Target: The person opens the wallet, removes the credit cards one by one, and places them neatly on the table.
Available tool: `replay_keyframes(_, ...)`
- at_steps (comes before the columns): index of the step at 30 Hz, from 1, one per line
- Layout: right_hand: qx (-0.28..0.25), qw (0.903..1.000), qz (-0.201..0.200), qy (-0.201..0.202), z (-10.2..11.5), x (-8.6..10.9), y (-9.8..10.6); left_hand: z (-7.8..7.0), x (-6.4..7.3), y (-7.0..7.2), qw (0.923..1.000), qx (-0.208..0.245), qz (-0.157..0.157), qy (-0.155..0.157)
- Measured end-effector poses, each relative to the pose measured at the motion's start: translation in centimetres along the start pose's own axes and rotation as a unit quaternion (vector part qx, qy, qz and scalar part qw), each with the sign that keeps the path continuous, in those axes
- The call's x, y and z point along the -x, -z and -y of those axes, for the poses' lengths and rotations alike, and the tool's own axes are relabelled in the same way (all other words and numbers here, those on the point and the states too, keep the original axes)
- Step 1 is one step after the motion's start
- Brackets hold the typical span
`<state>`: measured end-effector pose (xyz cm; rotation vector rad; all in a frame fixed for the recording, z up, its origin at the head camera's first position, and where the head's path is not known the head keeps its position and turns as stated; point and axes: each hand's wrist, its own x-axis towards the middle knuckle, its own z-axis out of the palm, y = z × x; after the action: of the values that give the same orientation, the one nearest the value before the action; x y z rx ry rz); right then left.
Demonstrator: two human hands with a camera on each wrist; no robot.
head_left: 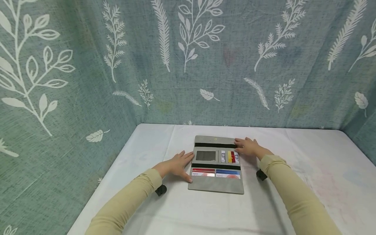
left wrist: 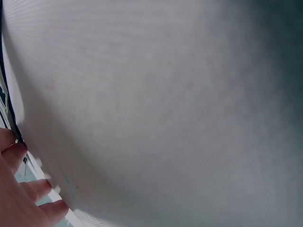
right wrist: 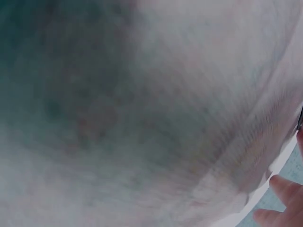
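A long grey wallet (head_left: 215, 186) lies unfolded flat on the white table in the head view, its inside facing up. Cards (head_left: 203, 174) fill the lower slots, red on the left and blue on the right. A clear window (head_left: 205, 155) and smaller slots with colourful cards (head_left: 232, 157) occupy the middle panel. The left hand (head_left: 177, 165) rests beside the wallet's left edge, fingers spread, with thumb and fingertips right at it. At the upper right edge, the right hand (head_left: 249, 147) touches the wallet with extended fingers. In both wrist views, only part of each hand's fingers shows.
White cloth covers the table (head_left: 308, 156). Behind and to the left hangs a green curtain (head_left: 223, 85) with white leaf prints. A small black wrist device (head_left: 160, 190) sits under the left wrist, another black one (head_left: 261, 175) under the right.
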<state>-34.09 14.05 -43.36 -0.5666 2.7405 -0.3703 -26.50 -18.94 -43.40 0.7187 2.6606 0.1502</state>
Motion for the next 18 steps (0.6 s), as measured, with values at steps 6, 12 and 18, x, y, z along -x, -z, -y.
replay_keyframes(6,0.012,0.9995,-0.025,0.011,-0.1,0.5,-0.3,0.0,0.1,0.0,1.0000,-0.004,0.003,-0.002)
replay_keyframes(12,0.017,0.9963,-0.059,0.060,-0.8,1.5,-0.3,-0.1,0.0,0.0,0.9998,-0.018,0.011,0.000)
replay_keyframes(18,-0.013,0.9861,-0.104,0.129,-1.1,2.6,-0.4,0.0,-0.1,-0.2,0.9996,-0.027,0.009,0.000)
